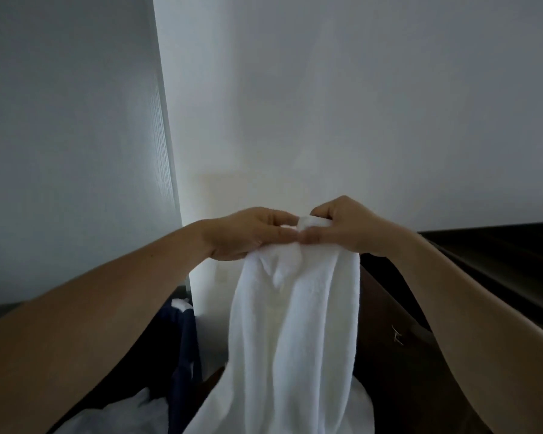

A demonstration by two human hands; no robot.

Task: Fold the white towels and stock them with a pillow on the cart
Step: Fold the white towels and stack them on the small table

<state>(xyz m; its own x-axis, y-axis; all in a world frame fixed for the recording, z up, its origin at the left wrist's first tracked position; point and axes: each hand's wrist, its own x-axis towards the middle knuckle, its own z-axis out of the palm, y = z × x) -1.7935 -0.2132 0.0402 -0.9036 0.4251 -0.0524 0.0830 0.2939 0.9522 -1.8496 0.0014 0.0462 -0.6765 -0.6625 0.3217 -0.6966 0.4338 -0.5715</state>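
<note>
A white towel (pixel 295 324) hangs down in front of me from both hands, held up at chest height before a pale wall. My left hand (pixel 245 233) pinches its top edge from the left. My right hand (pixel 342 227) grips the same top edge from the right, with a fold of cloth bunched between thumb and fingers. The two hands meet at the middle of the view. The towel's lower end falls out of the frame at the bottom. No pillow or cart shows clearly.
A dark brown cabinet (pixel 395 355) with a small metal handle stands behind the towel at the right, under a dark top (pixel 499 255). Dark blue fabric (pixel 182 339) and more white cloth (pixel 116 415) lie at the lower left. A wall corner runs up the left.
</note>
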